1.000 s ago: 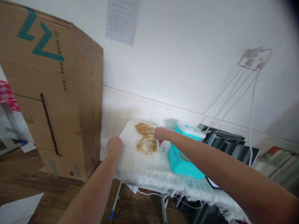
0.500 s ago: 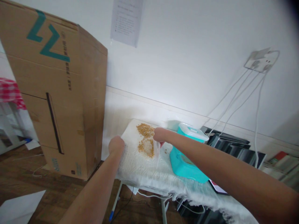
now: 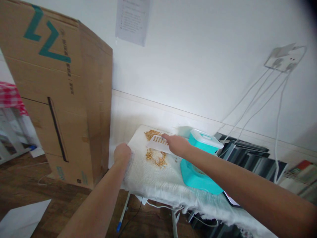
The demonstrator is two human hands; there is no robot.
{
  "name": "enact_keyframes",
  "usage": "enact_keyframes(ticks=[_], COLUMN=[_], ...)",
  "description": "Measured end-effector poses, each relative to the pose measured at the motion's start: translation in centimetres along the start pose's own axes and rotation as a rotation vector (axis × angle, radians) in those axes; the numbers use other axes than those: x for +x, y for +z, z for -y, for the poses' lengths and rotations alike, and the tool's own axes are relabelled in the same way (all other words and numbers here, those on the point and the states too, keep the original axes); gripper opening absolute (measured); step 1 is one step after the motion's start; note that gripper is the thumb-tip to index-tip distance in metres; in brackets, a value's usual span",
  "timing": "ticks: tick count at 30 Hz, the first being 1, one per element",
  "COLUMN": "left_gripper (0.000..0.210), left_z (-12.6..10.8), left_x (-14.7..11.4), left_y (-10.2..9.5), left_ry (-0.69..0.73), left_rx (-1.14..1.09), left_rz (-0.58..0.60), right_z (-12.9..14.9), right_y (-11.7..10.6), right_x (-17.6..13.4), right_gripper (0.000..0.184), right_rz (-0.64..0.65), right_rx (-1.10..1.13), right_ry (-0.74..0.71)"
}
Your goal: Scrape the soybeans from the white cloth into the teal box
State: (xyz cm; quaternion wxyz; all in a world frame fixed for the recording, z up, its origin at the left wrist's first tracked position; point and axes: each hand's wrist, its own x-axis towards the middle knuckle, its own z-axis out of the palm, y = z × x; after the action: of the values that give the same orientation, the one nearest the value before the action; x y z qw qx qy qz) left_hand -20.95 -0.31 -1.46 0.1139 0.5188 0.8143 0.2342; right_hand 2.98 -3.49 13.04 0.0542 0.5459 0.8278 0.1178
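Note:
My right hand point(image 3: 177, 145) is closed around a white slotted plastic scoop point(image 3: 158, 142), its slotted part lying across a heap of yellow grains. The grains, soybean-like in look, form a far pile point(image 3: 151, 134) and a nearer ring-shaped patch point(image 3: 160, 160) on the white cloth point(image 3: 141, 175) of a small table. At the table's left edge, my left hand point(image 3: 122, 153) is curled over the cloth-covered rim, its fingertips hidden. Just right of the grains sits an open turquoise container point(image 3: 189, 175), partly covered by my right forearm.
Behind the container stands a turquoise box with a clear lid point(image 3: 205, 137). A tall cardboard box point(image 3: 99, 109) rises at the left. Dark folders point(image 3: 250, 155) lean on the right, below cables from a wall socket point(image 3: 284, 59). A tablet-like device point(image 3: 231, 200) lies by the container.
My right hand has turned the scoop from edge-on to flatter, so its slots now show above the grains. The left hand stays at the table edge. The view has shifted slightly.

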Motion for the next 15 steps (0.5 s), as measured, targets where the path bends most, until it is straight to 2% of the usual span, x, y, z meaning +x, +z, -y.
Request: enact_keyframes(ticks=[6, 15], left_gripper=[0.036, 0.035], left_z=[-0.2, -0.6], left_x=[0.1, -0.3], left_y=[0.0, -0.4], left_ry=[-0.021, -0.029], left_rx=[-0.035, -0.024], left_rz=[-0.002, -0.011], right_z=[-0.1, -0.4], right_y=[2.1, 3.8], right_x=[0.9, 1.5], right_gripper=[0.047, 0.051], right_rz=[-0.067, -0.016], right_rx=[0.118, 0.153], right_ry=[-0.147, -0.232])
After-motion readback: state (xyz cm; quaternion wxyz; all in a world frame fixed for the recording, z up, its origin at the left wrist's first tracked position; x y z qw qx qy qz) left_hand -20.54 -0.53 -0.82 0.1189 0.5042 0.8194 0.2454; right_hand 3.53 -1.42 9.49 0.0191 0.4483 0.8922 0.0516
